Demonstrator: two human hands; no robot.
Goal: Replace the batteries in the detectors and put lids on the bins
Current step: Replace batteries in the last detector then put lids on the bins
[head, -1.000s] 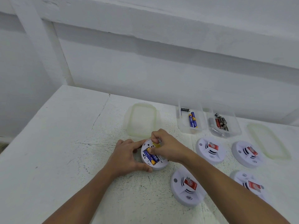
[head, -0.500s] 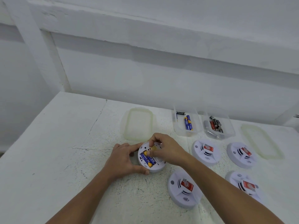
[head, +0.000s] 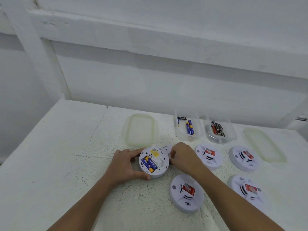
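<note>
Your left hand (head: 125,164) grips the upturned smoke detector (head: 158,164) on the counter (head: 66,164), blue batteries (head: 148,163) in its bay; your right hand (head: 183,155) pinches the white back cover (head: 167,147) at its rim.

The tabletop (head: 66,164) is rough, matt white paint, cracked in places. Detectors (head: 186,194) are smooth white plastic. Bins (head: 181,135) are clear glossy plastic, lids (head: 140,129) translucent.

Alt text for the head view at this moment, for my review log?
The left hand grips an upturned detector with blue-and-yellow batteries in its open compartment, while the right hand pinches a white cover piece at its right edge. Four more detectors, two lidless bins of batteries and two loose lids lie on the table.
</note>
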